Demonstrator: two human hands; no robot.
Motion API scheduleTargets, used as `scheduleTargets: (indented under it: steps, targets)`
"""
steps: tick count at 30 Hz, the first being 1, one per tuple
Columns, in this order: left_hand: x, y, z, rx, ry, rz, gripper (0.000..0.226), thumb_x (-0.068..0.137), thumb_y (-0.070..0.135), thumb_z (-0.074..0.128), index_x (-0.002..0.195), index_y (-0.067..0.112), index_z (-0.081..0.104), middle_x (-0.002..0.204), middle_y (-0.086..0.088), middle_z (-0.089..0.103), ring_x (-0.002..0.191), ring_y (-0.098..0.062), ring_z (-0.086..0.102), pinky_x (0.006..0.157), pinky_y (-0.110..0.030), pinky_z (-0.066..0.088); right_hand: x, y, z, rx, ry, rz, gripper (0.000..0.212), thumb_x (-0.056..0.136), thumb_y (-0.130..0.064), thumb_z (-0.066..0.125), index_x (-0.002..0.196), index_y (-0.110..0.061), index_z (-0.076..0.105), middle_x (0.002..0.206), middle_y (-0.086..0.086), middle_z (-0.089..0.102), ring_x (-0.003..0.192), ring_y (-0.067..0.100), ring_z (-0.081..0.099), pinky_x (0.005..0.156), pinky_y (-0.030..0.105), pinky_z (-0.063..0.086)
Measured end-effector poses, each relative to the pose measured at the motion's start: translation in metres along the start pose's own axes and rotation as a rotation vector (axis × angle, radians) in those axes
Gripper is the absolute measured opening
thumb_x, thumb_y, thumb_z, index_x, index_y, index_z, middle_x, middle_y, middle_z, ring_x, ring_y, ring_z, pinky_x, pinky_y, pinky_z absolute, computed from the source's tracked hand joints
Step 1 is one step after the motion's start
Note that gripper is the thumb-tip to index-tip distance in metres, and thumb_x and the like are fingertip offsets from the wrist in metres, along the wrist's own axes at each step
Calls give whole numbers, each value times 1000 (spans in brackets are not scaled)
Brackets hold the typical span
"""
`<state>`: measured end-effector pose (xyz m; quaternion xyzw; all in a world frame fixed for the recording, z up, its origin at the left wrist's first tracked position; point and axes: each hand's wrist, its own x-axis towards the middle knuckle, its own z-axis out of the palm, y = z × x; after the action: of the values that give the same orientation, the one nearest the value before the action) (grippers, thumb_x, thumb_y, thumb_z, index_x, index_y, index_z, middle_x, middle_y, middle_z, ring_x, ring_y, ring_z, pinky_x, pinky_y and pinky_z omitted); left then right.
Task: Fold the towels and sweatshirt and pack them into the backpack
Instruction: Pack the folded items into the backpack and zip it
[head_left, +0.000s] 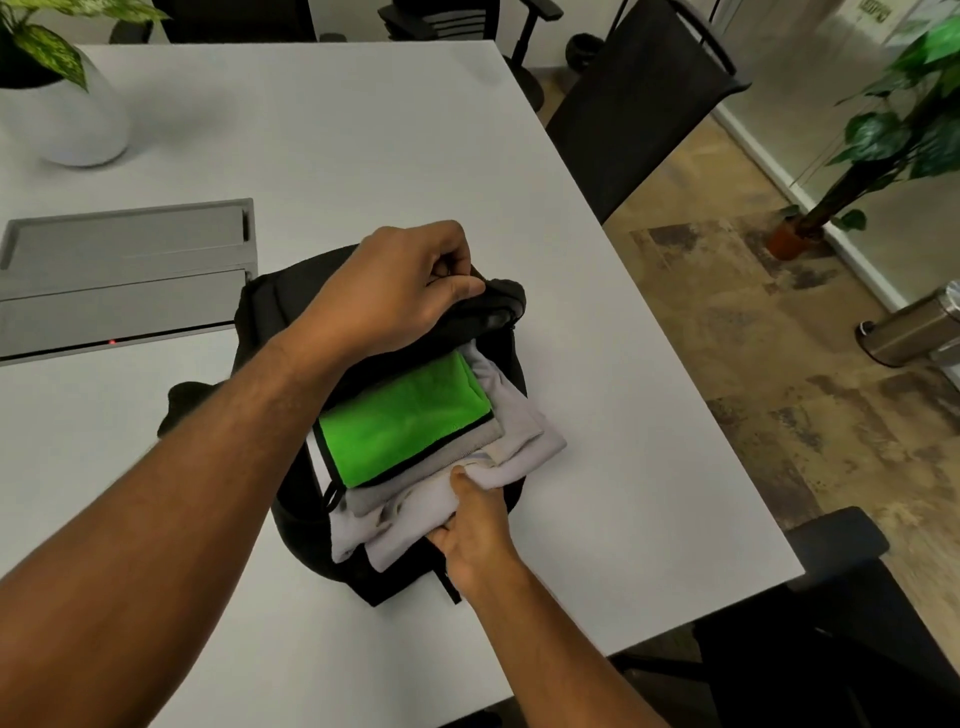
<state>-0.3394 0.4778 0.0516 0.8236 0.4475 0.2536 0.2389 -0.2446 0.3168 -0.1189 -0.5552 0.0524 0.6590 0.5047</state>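
White and wide, the bench fills most of the view, with patchy brown floor showing past its edge at 3 o'clock. Near the middle, the left hand is curled tight on the upper edge of the black backpack's flap, thumb pressed against the fingers, holding the opening up. At 6 o'clock from it, the right hand grips the near edge of the folded pale sweatshirt, thumb on top of the cloth and fingers tucked underneath. This sweatshirt lies partly inside the open backpack, its near and right-hand parts spilling over the rim. On top of it sits a folded grey towel, and on that a bright green towel with a dark border; the far ends of the stack pass under the lifted flap. Both bare forearms reach in from 7 and 6 o'clock. Farther out, a grey flap-lidded cable box is set in the bench at 9 o'clock, and a white pot with a speckled leafy plant stands at 10 o'clock. Dark chairs stand around the bench at 1 and 5 o'clock, a potted plant at 2 o'clock, and a metal bin at 3 o'clock.
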Motion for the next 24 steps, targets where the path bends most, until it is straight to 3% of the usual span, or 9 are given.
scheduleTargets:
  steps: [3,6,8,10,11,13,16,20,24]
  targets:
    - [-2,2,4,6,-24,5,17,93,34,71,87,22,61,67,2,58,66,-15,53,55,-17,36,-1,-2,9,-104,-33,69,34,105,-27,55,137,-18,55,121,14,71,108,28,71,80,42,63]
    - [-1,-2,0,4,-20,-9,17,93,34,72,86,23,61,68,1,60,64,-16,54,60,-29,42,-25,-5,-6,-752,-94,83,42,97,-57,55,108,-17,64,97,10,75,88,23,74,80,42,63]
    - [-2,-4,-2,-5,-28,-17,18,93,35,72,85,23,61,69,1,61,64,-16,54,61,-32,43,-33,5,-28,-1442,-68,-276,57,86,-73,54,90,-18,64,85,2,74,81,22,71,77,39,60]
    - [-3,-3,-3,-10,-44,-21,19,93,36,72,86,23,61,68,2,60,64,-15,54,58,-28,41,-33,11,-44,-1828,-25,-978,58,79,-76,61,95,-21,61,94,-4,69,90,19,65,78,32,54]
    - [-3,-2,-3,-10,-51,-23,19,93,36,72,86,23,61,68,2,60,63,-14,53,57,-27,40,-27,10,-46,-1936,-64,-1218,66,74,-76,66,109,-21,61,112,-1,67,107,21,61,88,36,53]
    - [-4,0,-3,-15,-62,-32,19,93,35,73,86,22,60,68,1,60,62,-13,51,57,-28,39,-1,-7,-43,-2165,-215,-1354,106,63,-76,74,148,-19,44,158,10,38,147,32,33,115,57,34]
    - [-5,-1,-7,-31,-86,-34,19,93,34,73,85,21,60,71,-2,63,65,-19,54,59,-32,43,40,-33,-34,-2291,-285,-1306,125,62,-67,78,162,-27,15,170,11,2,157,30,3,120,66,10]
    - [-8,4,-13,-51,-117,-22,19,94,33,72,84,21,61,72,-2,62,66,-19,53,55,-23,39,63,-39,-22,-2225,-227,-1395,79,90,-39,48,162,-29,17,170,11,9,157,27,9,117,67,14]
    - [-9,13,-18,-78,-130,-20,18,94,31,72,85,19,62,72,-2,62,62,-14,52,57,-22,40,69,-40,-6,-2168,-193,-1430,83,90,-26,52,163,-28,11,170,9,12,157,27,9,116,68,14]
